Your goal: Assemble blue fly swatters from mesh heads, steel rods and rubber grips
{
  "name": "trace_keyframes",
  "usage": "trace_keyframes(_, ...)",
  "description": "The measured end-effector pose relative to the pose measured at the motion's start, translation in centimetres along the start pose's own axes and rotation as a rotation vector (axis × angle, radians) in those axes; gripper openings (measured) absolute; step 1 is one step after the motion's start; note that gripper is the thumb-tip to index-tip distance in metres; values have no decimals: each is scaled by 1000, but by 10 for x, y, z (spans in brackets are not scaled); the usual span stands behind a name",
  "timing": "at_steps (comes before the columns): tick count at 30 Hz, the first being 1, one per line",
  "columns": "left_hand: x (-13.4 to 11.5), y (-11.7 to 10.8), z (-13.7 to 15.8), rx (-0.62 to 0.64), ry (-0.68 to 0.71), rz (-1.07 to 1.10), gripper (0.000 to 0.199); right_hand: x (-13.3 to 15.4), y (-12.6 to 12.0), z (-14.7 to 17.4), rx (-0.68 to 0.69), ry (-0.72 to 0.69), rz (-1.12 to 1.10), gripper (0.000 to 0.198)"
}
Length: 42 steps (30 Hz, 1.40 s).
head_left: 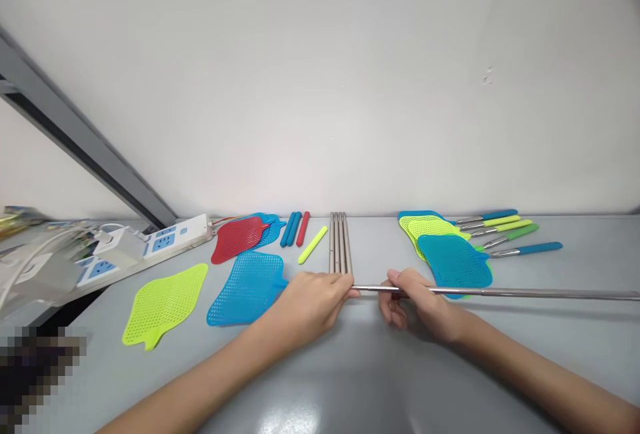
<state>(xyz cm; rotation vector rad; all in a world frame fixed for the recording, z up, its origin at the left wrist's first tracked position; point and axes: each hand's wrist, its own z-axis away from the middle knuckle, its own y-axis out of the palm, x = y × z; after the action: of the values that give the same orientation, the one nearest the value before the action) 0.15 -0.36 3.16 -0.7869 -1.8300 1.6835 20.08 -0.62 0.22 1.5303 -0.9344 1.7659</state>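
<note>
My left hand [320,297] is closed around the left end of a long metal telescopic rod [525,293]. Just to its right, my right hand [415,301] holds the same rod between thumb and fingers. The rod stretches level across the table to the right edge of the view. A blue fly swatter head [245,287] lies beside my left hand, which hides the tip of its neck. Behind my left hand, several short metal rods [341,244] lie side by side. Near them are a yellow handle grip [313,245], a red grip [303,229] and blue grips [291,229].
Left on the grey table [350,381] lie a yellow swatter head [165,304] and a red one [240,239] over blue ones. Assembled fly swatters [455,261] overlap at the right, behind the rod. A power strip [165,241] with plugs runs along the left; a wall stands behind.
</note>
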Motion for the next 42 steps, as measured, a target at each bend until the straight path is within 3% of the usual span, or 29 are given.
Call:
trace_keyframes(6, -6, 11, 3, -9, -20, -29, 18, -5, 7, 2, 36, 30, -36, 61)
trace_keyframes(21, -28, -6, 8, 60, -14, -67, 8, -6, 22, 8, 83, 102, -110, 65)
trace_keyframes(33, -3, -26, 0, 88, 14, 41, 31, -5, 24, -1, -20, 124, -123, 58)
trace_keyframes(42, 34, -36, -2, 4, -83, -103, 52, -8, 22, -5, -66, 124, -216, 60)
